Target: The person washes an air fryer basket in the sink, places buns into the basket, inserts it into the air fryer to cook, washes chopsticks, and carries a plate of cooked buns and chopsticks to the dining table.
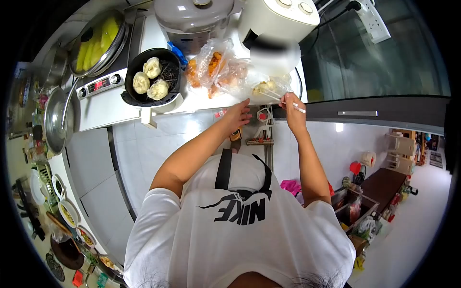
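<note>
My right hand [294, 111] grips a pair of white chopsticks [274, 97] over the counter's front edge. Their tips reach a pale bun [264, 87] lying in a clear plastic bag [283, 82]. To the left of it, my left hand [236, 116] is held with fingers spread, just in front of the counter edge and holding nothing. Farther left stands a black air fryer basket [170, 72] with its white handle [148, 118] toward me. Three pale pleated buns [157, 90] sit inside it.
Clear bags with orange food [211, 67] lie between the basket and the bagged bun. Behind stand a grey rice cooker [192, 21] and a cream air fryer [278, 19]. At left, a lidded pan of corn [98, 43] rests on a cooktop [101, 86]. A power strip [374, 24] is upper right.
</note>
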`<state>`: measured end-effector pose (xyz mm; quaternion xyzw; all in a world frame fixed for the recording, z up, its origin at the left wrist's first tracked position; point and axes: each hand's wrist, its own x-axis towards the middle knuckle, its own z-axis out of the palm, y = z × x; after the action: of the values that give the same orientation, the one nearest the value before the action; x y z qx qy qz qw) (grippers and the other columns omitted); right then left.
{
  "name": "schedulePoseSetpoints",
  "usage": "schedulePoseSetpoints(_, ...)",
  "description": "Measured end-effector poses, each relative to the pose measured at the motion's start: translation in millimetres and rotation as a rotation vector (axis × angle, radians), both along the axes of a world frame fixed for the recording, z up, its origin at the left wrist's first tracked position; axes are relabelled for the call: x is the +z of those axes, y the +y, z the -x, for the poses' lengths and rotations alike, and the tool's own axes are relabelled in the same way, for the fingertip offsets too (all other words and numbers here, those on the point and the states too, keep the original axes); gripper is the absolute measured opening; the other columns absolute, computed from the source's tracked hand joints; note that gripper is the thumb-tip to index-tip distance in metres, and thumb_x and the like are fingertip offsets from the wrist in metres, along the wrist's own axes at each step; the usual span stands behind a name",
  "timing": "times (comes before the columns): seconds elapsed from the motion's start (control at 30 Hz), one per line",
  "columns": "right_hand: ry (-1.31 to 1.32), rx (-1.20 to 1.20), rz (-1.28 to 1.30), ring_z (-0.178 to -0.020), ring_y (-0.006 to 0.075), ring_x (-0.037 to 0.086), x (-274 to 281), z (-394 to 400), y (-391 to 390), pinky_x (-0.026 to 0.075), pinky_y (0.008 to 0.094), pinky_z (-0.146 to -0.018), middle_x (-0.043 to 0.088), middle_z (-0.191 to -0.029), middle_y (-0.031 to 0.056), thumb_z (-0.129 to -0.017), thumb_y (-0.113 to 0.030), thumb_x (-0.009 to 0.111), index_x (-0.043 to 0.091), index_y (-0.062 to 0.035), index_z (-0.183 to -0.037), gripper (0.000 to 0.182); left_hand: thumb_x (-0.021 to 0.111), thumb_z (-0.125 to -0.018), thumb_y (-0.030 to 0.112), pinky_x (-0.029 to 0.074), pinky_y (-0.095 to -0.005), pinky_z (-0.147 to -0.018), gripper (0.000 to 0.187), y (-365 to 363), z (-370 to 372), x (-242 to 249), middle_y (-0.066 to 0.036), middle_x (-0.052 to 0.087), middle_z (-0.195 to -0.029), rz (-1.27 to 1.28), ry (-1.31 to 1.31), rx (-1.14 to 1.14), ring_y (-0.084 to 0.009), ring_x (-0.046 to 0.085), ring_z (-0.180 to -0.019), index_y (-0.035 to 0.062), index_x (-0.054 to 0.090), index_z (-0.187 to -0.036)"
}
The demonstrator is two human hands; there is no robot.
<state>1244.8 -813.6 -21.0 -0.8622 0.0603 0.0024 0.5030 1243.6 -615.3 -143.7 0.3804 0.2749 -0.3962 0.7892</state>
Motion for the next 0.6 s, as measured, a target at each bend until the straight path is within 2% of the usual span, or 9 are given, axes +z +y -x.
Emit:
schedulePoseSetpoints(0.07,-0.009,-0.062,-0.069,-0.065,0.0115,0.056,8,10,-9,0.045,0.0299,-0.062,0.056,-0.068,0.0062,-0.099,-0.025,0.044,0.055,-0.0005,-0.078,0.034,0.066,-0.083,0.050,0.044,-0.0387,-0.086,0.076,-11,-4,8,-0.013,0.044,-0.127,-0.033,-0.008,0.008,-0.0248,0.049,-0.111,0.0024,0.038,-0.134)
schedulePoseSetpoints(0.17,0.035,-0.060,0.019,-0.070,0.0106,0.057,26,16,-23,0.050,0.0241,-0.064,0.056,-0.078,0.0040,-0.101,-0.026,0.040,0.055,-0.0011,-0.080,0.036,0.065,-0.083,0.051,0.045,-0.0412,-0.085,0.075,-31,-12,9,-0.016,0.045,-0.127,-0.126,-0.005,0.094,-0.0278,0.051,-0.106,0.0023,0.039,-0.134)
schedulePoseSetpoints(0.3,-0.019,-0.081,-0.353,-0.074,0.0131,0.060,6,10,-36,0.050,0.0266,-0.071,0.057,-0.083,0.0056,-0.102,-0.029,0.038,0.052,-0.0006,-0.083,0.037,0.066,-0.082,0.050,0.044,-0.0405,-0.086,0.074,-51,-22,8,-0.015,0.045,-0.124,-0.093,-0.005,0.167,-0.0272,0.050,-0.106,0.0035,0.040,-0.134)
schedulePoseSetpoints(0.37,-0.066,-0.058,-0.344,-0.078,0.0146,0.061,-4,3,-36,0.049,0.0279,-0.074,0.057,-0.085,0.0070,-0.102,-0.029,0.038,0.051,-0.0009,-0.086,0.036,0.066,-0.083,0.049,0.043,-0.0386,-0.087,0.073,-58,-23,9,-0.015,0.044,-0.122,-0.055,-0.028,0.182,-0.0265,0.048,-0.108,0.0038,0.041,-0.134)
schedulePoseSetpoints(0.47,-0.103,-0.115,-0.220,-0.080,0.0154,0.061,-18,-2,-50,0.049,0.0278,-0.074,0.058,-0.088,0.0087,-0.103,-0.031,0.037,0.050,-0.0016,-0.086,0.036,0.068,-0.083,0.044,0.044,-0.0384,-0.085,0.068,-72,-30,-8,-0.014,0.047,-0.116,-0.175,0.039,0.247,-0.0240,0.050,-0.100,0.0033,0.045,-0.131)
schedulePoseSetpoints(0.6,-0.211,-0.242,-0.383,-0.081,0.0167,0.061,-26,-4,-84,0.049,0.0289,-0.076,0.056,-0.086,0.0082,-0.103,-0.028,0.037,0.049,-0.0013,-0.085,0.034,0.071,-0.080,0.035,0.047,-0.0343,-0.074,0.051,-79,-32,-8,-0.010,0.050,-0.100,-0.227,0.018,0.261,-0.0200,0.051,-0.086,0.0045,0.052,-0.115)
